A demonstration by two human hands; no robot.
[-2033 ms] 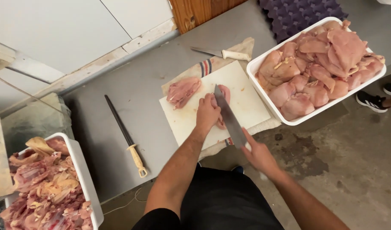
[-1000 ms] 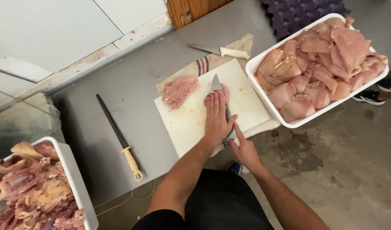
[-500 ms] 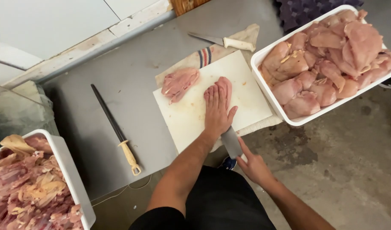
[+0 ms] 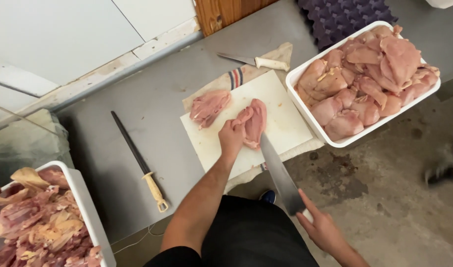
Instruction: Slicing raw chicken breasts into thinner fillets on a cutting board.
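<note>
My left hand point(image 4: 231, 137) grips the near left edge of a raw chicken breast point(image 4: 253, 121) lying on a white cutting board point(image 4: 286, 123). My right hand point(image 4: 323, 230) holds a long knife point(image 4: 280, 174) by its handle, off the table's front edge; the blade tip points at the near end of the breast. A second pile of sliced chicken point(image 4: 208, 107) lies at the board's far left corner.
A white tub of chicken breasts point(image 4: 436, 89) stands right of the board. Another white tub of trimmings point(image 4: 83, 207) sits at the near left. A sharpening steel point(image 4: 137, 159) lies on the grey table; a second knife point(image 4: 256, 62) rests on a cloth behind the board.
My left hand went from lying flat on the breast to gripping its edge. The knife has come out from under that hand and drawn back toward me.
</note>
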